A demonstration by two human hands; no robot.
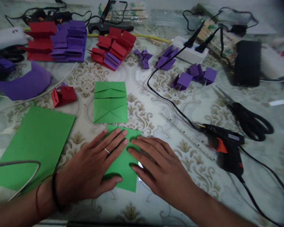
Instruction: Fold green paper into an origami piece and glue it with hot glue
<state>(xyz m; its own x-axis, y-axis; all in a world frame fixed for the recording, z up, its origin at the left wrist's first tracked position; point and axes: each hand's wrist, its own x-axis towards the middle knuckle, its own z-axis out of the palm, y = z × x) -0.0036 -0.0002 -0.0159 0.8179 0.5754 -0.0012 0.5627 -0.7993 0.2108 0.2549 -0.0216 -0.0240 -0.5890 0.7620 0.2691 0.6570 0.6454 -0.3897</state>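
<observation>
A green paper sheet (123,170) lies flat on the table in front of me, partly covered by both hands. My left hand (94,164) rests on its left side, fingers stretched out flat, a ring on one finger. On the paper's right edge lies my right hand (156,160), its fingers extended and a little apart. Just beyond the sheet is a folded green paper piece (110,102) with creased triangular flaps. To the left of my left hand lies a larger green sheet (38,142), crossed by a pale cable.
At right are a black glue gun (227,142), scissors (248,119) and a clear ruler (186,135). Farther back stand red and purple folded paper pieces (68,44), a red-purple piece (113,47), a white power strip (190,50) and a black cable (167,97). A purple sheet (23,83) curls at left.
</observation>
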